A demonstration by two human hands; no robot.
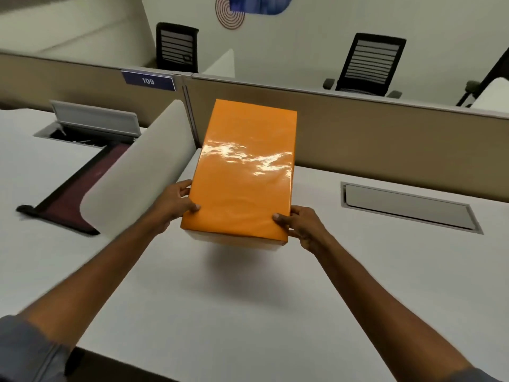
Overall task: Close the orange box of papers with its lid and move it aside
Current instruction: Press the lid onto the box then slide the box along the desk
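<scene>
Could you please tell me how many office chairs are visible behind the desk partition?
2 clearly: one chair at upper left, behind the partition, and another chair at upper right. A dark frame at the far right edge may be a third, mostly cut off.

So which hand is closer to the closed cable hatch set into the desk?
Right. The right hand grips the near right corner of the orange box, on the side toward the closed cable hatch. The left hand holds the box's opposite edge, farther away.

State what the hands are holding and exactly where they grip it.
Both hands hold the orange box at its near end: the left hand on the near left corner, the right hand on the near right corner, thumbs on the lid.
</scene>
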